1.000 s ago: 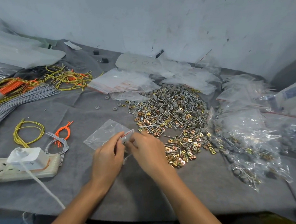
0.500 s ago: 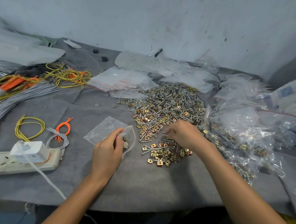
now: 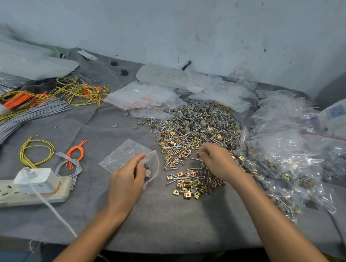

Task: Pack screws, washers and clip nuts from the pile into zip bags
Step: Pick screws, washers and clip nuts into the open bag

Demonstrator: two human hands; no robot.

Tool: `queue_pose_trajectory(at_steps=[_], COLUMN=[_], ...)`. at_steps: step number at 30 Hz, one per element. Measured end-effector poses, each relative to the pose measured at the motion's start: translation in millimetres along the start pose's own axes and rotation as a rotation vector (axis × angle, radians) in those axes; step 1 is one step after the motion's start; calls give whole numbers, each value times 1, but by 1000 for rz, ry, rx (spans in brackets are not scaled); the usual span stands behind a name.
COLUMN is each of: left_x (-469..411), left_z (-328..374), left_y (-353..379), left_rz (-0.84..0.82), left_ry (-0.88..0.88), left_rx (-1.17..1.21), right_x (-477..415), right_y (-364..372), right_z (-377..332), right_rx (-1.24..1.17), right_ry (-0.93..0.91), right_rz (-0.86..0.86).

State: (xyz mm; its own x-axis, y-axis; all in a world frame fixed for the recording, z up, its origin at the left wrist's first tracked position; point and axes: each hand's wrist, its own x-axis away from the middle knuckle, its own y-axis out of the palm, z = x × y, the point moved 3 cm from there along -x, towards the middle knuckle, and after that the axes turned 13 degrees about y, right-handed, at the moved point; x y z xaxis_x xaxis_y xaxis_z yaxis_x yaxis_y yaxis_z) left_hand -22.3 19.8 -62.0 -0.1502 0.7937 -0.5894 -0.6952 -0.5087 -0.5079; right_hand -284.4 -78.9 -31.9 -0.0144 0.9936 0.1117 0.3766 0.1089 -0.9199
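Left fingers [image 3: 138, 159]: pinching the bag [image 3: 124, 154] at its red-lined mouth, holding it agape!
Right fingers [image 3: 205, 149]: curled tight over the pile [image 3: 197, 127]; can't tell whether they've pinched anything.
Bag: lying on the bench [image 3: 165, 218], just left of the pile, a few grey pieces inside near the mouth.
Pile: mid-bench, brass clip nuts [image 3: 187, 194] spilling along its near edge.
Filled bags [image 3: 285, 158]: heaped right of the pile.
Power strip [image 3: 28, 194]: near left.

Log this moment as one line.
left hand holds zip bag open | right hand pinches screw over pile | in bag: washers
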Motion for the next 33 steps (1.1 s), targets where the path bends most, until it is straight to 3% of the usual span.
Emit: queue_pose_trajectory(at_steps=[3,6,9,19,27,30,33], left_x=[0,0,0,-1,-1,-1,-1], left_z=[1,2,3,3,3,3,4], left_y=[-1,-1,-2,-1,-2,-2,-3], left_rz=[1,5,6,4,-8,-7,-11], left_ry=[10,12,14,-8,-5,-3,-4], left_rx=[-3,-8,-17,-8,-21,-22,-16], right_x=[6,15,21,35,63,66,63], right_y=[-2,0,2,3,20,24,33], right_z=[4,2,-2,-13,-46,-56,-70], right_rx=[-481,-1057,-1303,-1277,-1626,-1507,-1159], right_ry=[123,268,305,225,57,54,82], right_rz=[-39,-193,-303,-310,-762,-740,-538])
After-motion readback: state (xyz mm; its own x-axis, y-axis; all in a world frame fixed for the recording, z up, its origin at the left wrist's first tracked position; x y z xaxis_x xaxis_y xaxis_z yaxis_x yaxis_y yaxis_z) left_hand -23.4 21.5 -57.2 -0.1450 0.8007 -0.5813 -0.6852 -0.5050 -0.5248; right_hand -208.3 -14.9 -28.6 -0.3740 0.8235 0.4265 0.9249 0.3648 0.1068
